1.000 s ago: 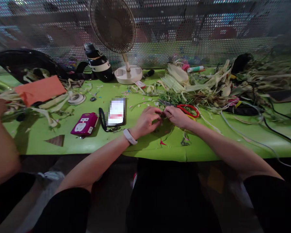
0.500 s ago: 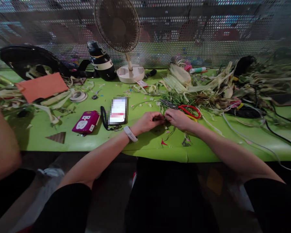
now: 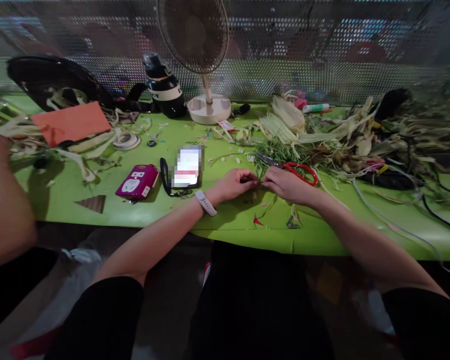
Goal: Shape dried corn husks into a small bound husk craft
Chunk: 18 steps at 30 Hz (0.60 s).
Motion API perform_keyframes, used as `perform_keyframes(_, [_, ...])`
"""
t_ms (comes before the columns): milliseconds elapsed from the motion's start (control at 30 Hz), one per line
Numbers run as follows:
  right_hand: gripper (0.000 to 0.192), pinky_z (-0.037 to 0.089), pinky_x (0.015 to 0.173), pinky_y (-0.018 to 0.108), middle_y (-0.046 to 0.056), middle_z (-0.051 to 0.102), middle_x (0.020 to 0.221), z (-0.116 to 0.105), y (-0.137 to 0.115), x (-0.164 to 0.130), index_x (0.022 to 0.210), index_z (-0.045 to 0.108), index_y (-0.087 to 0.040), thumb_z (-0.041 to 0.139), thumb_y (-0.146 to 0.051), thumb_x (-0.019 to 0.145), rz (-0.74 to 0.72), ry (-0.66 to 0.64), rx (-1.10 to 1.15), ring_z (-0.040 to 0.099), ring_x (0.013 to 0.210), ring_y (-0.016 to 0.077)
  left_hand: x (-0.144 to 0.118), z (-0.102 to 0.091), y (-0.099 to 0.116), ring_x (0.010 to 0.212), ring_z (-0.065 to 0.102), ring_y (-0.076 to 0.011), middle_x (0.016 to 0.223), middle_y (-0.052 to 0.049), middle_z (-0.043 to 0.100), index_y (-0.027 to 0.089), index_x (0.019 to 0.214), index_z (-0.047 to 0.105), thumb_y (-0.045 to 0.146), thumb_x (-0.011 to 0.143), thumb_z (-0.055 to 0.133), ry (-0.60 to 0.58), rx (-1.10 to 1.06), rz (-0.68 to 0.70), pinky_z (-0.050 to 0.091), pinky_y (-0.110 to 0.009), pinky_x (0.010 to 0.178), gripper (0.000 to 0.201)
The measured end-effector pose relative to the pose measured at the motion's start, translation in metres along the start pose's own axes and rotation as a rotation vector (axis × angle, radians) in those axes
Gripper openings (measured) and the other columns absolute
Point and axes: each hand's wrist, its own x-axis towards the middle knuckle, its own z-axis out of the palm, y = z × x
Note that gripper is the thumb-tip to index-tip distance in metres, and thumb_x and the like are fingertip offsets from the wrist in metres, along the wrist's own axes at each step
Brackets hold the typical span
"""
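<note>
Over the green table (image 3: 228, 220), my left hand (image 3: 238, 185) and my right hand (image 3: 284, 185) meet almost tip to tip. Both have their fingers pinched together; whatever lies between the fingertips is too small to make out. Just behind my right hand rest scissors with red handles (image 3: 303, 172), their dark blades pointing left. Green stems and leaves (image 3: 272, 150) lie heaped beyond the fingers. Near the table's front edge are a small red scrap (image 3: 257, 220) and a grey-green twisted bit (image 3: 293, 221). A white band circles my left wrist.
Left of my hands lie a phone (image 3: 187, 167) with a strap and a magenta socket block (image 3: 137, 182). A fan (image 3: 209, 110) and a black bottle (image 3: 167, 95) stand behind. Dry husks (image 3: 288, 120) and cables (image 3: 390, 215) spread rightward. Another person's arm (image 3: 9, 210) is at far left.
The whole view has shifted slightly, so the table things appear a little further right. My hands stay pinched close together, with only small finger movement.
</note>
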Motion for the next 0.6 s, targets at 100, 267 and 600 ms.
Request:
perform_keyframes(100, [0.017,0.047,0.078,0.036,0.011,0.059,0.096,-0.001,-0.005,-0.001,0.090,0.056,-0.017,0.043,-0.024,0.098,0.004,-0.034,-0.061,0.056,0.087,0.0223,-0.001,0.001,0.004,0.065,0.058,-0.0099,0.073,-0.001,0.068,0.014,0.083,0.064,0.029,0.086,0.063,0.001,0.062,0.027,0.048,-0.025,0.068,0.015])
perform_keyframes(267, [0.016,0.048,0.076,0.035,0.012,0.059,0.098,-0.004,-0.012,-0.002,0.094,0.055,-0.016,0.043,-0.024,0.099,0.017,-0.028,-0.145,0.057,0.089,0.0224,-0.003,0.001,0.006,0.070,0.061,-0.0120,0.080,-0.003,0.071,0.013,0.092,0.069,0.026,0.087,0.061,0.010,0.203,0.032,0.048,-0.026,0.071,0.016])
perform_keyframes(600, [0.018,0.049,0.070,0.034,0.014,0.058,0.107,-0.004,-0.021,-0.005,0.097,0.056,-0.017,0.041,-0.027,0.100,0.031,0.012,-0.211,0.059,0.090,0.0228,-0.001,-0.002,0.001,0.066,0.059,-0.0107,0.075,-0.002,0.067,0.014,0.084,0.060,0.032,0.082,0.069,0.003,0.168,0.033,0.046,-0.025,0.066,0.020])
